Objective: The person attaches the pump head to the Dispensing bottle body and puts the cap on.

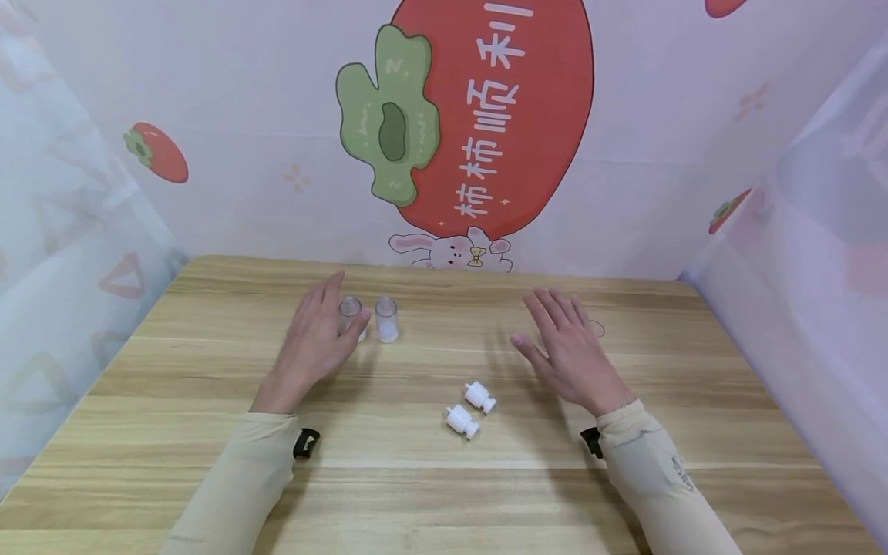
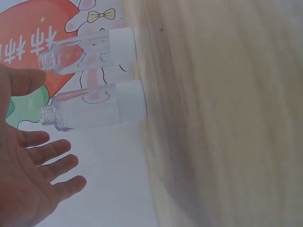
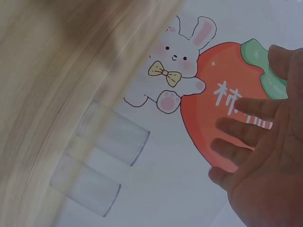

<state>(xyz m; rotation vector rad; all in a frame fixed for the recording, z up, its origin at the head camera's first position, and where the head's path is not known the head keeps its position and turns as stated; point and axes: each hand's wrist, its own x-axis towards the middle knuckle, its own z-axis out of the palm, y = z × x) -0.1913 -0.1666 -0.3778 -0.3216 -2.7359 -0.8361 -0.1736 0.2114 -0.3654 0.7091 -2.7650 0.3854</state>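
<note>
My left hand [image 1: 308, 343] hovers over the left side of the table with fingers extended, holding nothing. Just beyond it stand two small clear bottles, the nearer one [image 2: 94, 108] and another [image 2: 90, 51], upright with white bases and bare threaded necks. Whether the thumb touches a neck cannot be told. My right hand [image 1: 572, 358] is raised at the right, fingers spread and nothing in them. Beside it two clear, cup-like covers stand on the wood, one cover [image 3: 113, 132] next to the other cover [image 3: 85, 184]; the hand mostly hides them in the head view.
Between the hands lie two white pump heads on their sides, the farther pump head [image 1: 479, 397] and the nearer pump head [image 1: 462, 422]. The wooden table [image 1: 430, 501] ends at a printed backdrop [image 1: 264, 208], with cloth walls on both sides.
</note>
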